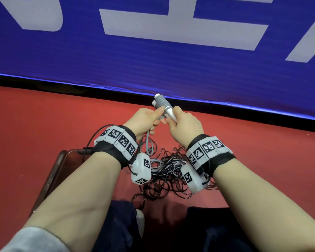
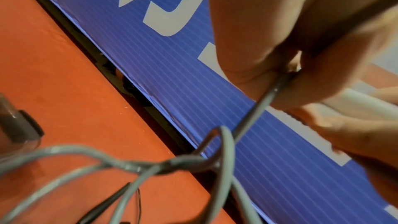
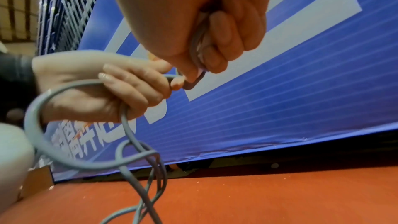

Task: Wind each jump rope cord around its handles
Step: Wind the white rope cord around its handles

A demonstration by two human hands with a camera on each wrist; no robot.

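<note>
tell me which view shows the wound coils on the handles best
The head view: the grey coils stack up the white handles above both hands. The wrist views show only loose cord and fingers hiding the handles.

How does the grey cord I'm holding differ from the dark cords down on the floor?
The grey cord is pale, and several turns are wound around the white handles; the dark cords are black and lie in a loose tangle. The grey cord is gripped by the left hand, with the right hand on the handles; the dark cords lie untouched. Both look thin and flexible.
</note>
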